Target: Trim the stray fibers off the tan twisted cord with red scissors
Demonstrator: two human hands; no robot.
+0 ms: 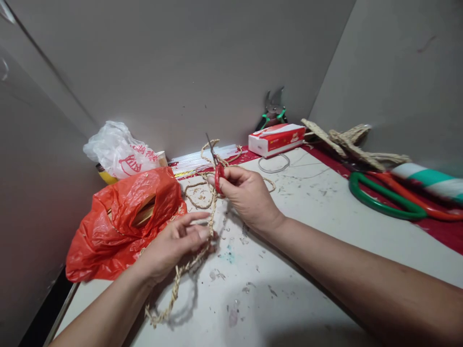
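Running near the centre of the frame, a little left of it: cord (176, 289), stretching between the two hands with its long axis almost upright in the picture. Holding it lightly in the left hand (181, 241), thumb in front and fingers curling behind; not showing how firm the pinch is. Gripping the scissors (219, 179) by their red handles in the right hand (251, 197), above and to the right of the left hand. Pointing the blades toward the upper centre of the frame, tips leaning slightly left, hence aiming away from the left hand and from the length of cord between the hands. Passing just beside the handles, this length is lying nearer to them than to the blade tips; not revealing, at the right fingertips, any sure pinch on it. Curving below the left hand toward the lower left of the frame, and looping beyond the right hand over the table (311, 193). Sitting left of the left hand: red bag (90, 231).
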